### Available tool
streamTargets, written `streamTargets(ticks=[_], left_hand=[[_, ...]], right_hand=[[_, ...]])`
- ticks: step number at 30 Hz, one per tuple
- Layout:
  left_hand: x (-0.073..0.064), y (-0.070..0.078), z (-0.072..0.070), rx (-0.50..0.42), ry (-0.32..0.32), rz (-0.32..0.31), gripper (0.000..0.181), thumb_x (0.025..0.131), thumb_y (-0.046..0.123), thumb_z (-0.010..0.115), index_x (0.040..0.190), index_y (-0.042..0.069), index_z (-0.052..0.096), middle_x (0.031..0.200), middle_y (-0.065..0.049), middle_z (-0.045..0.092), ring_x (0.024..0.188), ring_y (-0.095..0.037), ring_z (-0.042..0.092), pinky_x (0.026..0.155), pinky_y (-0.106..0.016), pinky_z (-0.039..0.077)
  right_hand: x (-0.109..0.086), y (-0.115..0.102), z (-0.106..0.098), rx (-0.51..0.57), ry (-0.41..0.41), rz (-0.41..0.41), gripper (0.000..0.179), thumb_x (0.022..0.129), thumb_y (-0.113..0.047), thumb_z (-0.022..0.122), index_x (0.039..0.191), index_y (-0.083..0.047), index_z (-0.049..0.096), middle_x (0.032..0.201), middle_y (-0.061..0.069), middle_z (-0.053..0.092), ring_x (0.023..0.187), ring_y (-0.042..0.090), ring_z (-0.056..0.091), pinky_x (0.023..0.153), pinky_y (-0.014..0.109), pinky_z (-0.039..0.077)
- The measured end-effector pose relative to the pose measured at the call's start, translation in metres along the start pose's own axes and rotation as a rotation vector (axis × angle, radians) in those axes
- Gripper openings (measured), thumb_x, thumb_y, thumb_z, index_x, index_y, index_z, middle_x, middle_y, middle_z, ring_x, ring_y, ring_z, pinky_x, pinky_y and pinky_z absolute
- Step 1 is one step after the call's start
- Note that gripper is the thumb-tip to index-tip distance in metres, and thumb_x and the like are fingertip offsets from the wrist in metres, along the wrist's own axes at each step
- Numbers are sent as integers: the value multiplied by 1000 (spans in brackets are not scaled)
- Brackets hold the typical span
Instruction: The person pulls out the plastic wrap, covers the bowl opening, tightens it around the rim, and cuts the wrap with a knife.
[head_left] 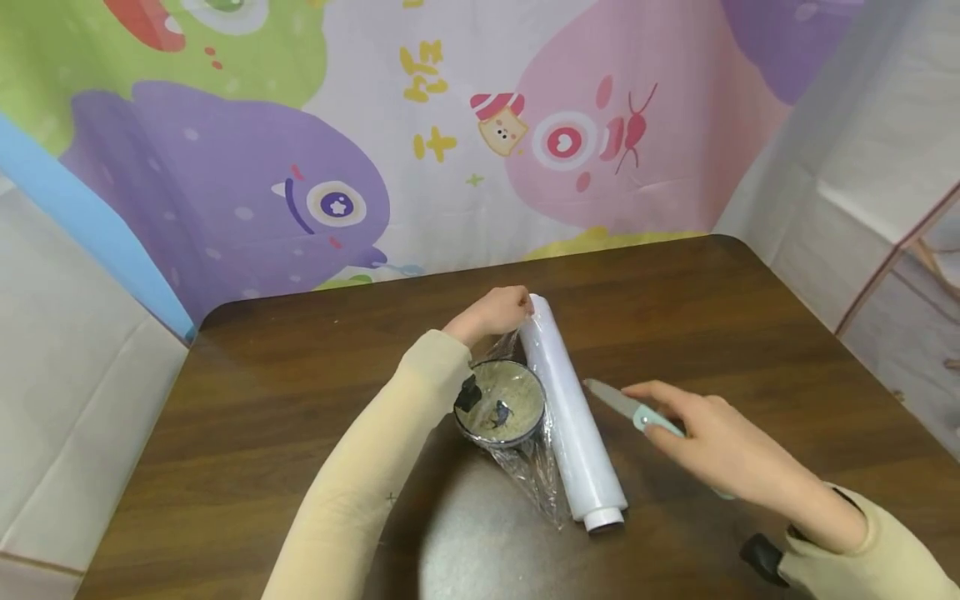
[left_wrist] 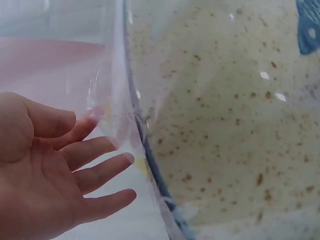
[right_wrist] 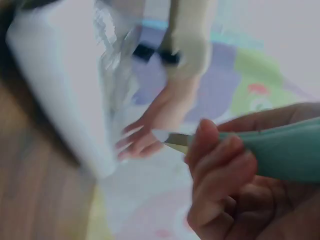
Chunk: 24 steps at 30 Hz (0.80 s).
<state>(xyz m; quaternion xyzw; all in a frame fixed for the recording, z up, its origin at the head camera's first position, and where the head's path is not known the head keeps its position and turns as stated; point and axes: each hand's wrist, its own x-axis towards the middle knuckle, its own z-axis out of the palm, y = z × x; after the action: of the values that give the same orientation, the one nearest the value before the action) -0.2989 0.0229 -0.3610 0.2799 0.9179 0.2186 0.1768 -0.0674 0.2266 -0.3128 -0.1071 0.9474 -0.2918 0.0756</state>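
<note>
A speckled cream bowl [head_left: 513,400] with a dark rim and a blue motif inside stands on the table, clear plastic wrap [head_left: 536,471] spread over it. Right beside it lies a long white roll [head_left: 572,417] of the wrap. At the roll's far end my left hand [head_left: 497,312] pinches the film between thumb and forefinger; its other fingers [left_wrist: 107,172] extend loosely in the left wrist view. My right hand [head_left: 712,437] holds a knife with a mint-green handle [right_wrist: 287,150] to the right of the roll. Its bare blade [head_left: 613,398] points toward the roll, apart from it.
The dark wooden table [head_left: 300,367] extends around these things. A cartoon-printed cloth [head_left: 450,192] hangs behind its far edge, and pale sheeting [head_left: 885,208] hangs at the sides. A black strap part [head_left: 763,560] sits by the right sleeve.
</note>
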Motion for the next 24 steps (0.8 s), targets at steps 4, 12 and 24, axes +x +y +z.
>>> streamTargets(ticks=[4,12,24], left_hand=[[-1,-1,-2,1,-4,24,34,96,13,35,123,3,52,126,-11,53,120,-23,47,98,-33,39],[-20,-11,-10,-57,9,5,35,97,19,39,128,4,48,132,-13,49,123,-25,44,101,-36,37],[-61,-33,-6,-94,-9,-1,36,96,25,41,125,5,50,127,-12,52,118,-26,48,97,-39,40]], right_hand=[[26,21,-2,31,31,35,41,95,-28,44,131,-10,43,80,-3,62,64,10,53,51,27,40],[73,64,12,54,10,134,47,93,-20,48,132,3,37,85,9,67,70,16,59,55,28,44],[112,104,30,-18,56,248,52,90,-21,50,131,7,35,109,27,58,96,37,57,72,41,47]])
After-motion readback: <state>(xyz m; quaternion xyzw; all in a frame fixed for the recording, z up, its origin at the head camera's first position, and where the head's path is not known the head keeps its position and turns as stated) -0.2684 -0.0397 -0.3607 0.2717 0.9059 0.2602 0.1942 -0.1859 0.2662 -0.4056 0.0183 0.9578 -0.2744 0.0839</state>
